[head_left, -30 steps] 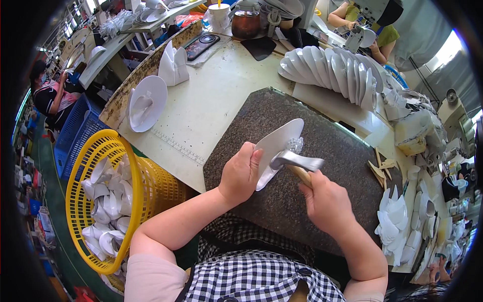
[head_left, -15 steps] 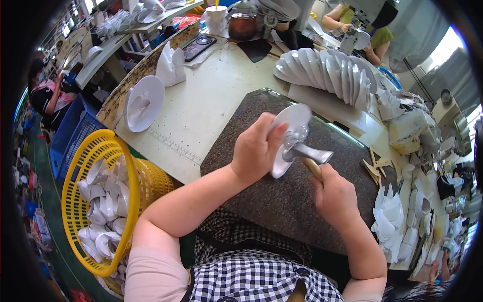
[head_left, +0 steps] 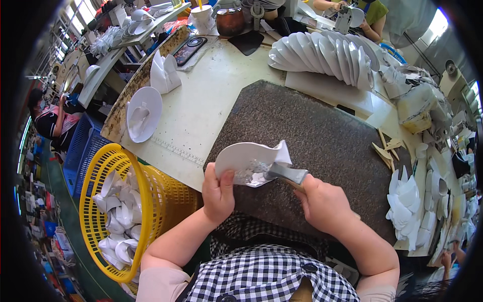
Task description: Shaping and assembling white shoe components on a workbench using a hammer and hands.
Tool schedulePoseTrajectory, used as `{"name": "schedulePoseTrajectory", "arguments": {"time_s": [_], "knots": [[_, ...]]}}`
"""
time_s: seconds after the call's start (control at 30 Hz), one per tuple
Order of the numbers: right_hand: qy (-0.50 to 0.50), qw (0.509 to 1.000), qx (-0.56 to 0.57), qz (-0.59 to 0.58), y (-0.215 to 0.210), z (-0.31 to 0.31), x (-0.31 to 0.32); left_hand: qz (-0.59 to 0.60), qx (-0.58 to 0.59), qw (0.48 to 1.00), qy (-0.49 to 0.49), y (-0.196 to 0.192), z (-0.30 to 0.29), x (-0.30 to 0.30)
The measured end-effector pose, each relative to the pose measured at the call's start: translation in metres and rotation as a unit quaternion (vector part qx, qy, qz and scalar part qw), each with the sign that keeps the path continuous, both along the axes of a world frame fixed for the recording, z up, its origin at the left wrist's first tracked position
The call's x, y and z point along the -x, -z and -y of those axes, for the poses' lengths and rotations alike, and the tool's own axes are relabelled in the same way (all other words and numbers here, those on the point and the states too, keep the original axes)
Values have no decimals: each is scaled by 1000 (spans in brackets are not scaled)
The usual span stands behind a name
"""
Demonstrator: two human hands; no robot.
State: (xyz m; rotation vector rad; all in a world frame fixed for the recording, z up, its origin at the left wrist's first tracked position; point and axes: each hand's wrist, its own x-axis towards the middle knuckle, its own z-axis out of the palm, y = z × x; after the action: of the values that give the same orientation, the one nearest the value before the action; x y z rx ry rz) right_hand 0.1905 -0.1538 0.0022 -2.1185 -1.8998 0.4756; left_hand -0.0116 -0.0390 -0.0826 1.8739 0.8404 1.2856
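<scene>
My left hand (head_left: 219, 196) is closed on the left end of a curved white shoe upper (head_left: 241, 158), thumb on its inner side. The piece is held tilted over the near part of a dark stone slab (head_left: 302, 121); a shiny, crinkled patch shows inside it. In my closed right hand (head_left: 327, 205) is a hammer, its grey metal head (head_left: 290, 174) at the inside of the upper near the crinkled patch. Whether the head presses on the piece I cannot tell. My right fingers cover most of the hammer's handle.
A row of white uppers (head_left: 322, 55) stands at the back right. More white pieces (head_left: 403, 209) lie at the right edge, near beige strips (head_left: 386, 151). At left are a single upper (head_left: 143, 115), a phone (head_left: 191, 48) and a yellow basket (head_left: 147, 216) of white pieces.
Both hands have come nearer to me, the left one also leftward. The upper has turned from upright to lying lengthwise, showing its hollow inside. The hammer head has moved nearer with it.
</scene>
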Motion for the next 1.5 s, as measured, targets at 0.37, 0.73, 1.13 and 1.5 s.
{"name": "schedulePoseTrajectory", "arguments": {"time_s": [0.37, 0.73, 1.13, 1.5], "knots": [[-71, 996, -57, -13, 5, 6, 7, -78, 60, 977, 189, 5, 9, 62], [-101, 995, -1, -26, 14, 0, 17, -102, -42, 971, 210, 1, 4, 57], [-53, 994, -89, -43, 10, -5, 7, -69, 92, 978, 172, 6, 10, 57], [14, 999, -39, -17, 10, -4, -9, -297, 92, 939, 148, -100, -35, -6]]}}
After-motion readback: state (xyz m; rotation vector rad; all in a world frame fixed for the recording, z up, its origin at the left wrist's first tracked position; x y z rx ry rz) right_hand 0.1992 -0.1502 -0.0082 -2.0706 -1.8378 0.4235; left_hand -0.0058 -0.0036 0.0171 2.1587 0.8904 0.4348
